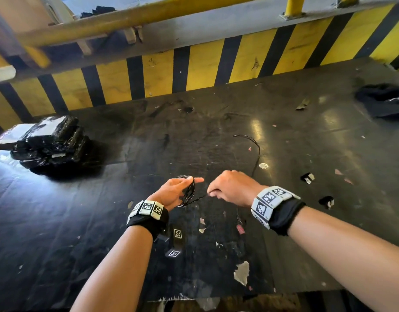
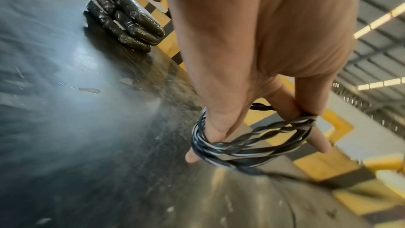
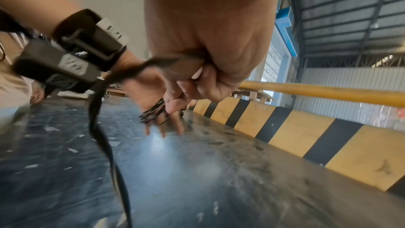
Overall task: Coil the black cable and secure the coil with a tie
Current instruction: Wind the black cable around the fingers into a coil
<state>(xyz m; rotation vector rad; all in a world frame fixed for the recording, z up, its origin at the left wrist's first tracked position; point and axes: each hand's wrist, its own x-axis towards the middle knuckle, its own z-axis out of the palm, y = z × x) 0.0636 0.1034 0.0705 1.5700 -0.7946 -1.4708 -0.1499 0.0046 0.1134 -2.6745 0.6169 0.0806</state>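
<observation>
Coiling stage, mid-wind. The black cable [image 1: 189, 191] is looped in several turns around the spread, straight fingers [image 2: 219, 127] of the left hand [image 1: 174, 190], held just above the dark table [image 1: 284, 131]. Left hand is not clenched; the coil is carried on extended fingers, turns bunched and slightly crossed in the left wrist view. The right hand [image 1: 231, 188] is curled into a fist close beside the coil, with the free run of cable pinched in it. From there the loose tail [image 1: 254, 149] runs away over the table behind the right hand, its end curling up; another stretch hangs down below the fist in the right wrist view.

Handling, judged: thin, light, limp cable with some spring, so turns are likely to slip off the fingertips or spread if tension is dropped. The feed is best gripped close to the coil and kept taut. For tying, the bundle should be pinched across all turns at one side.

No tie can be identified with certainty; small scraps [image 1: 307, 177] are seen on the table at right. A stack of black wrapped packs [image 1: 50, 143] sits far left.
</observation>
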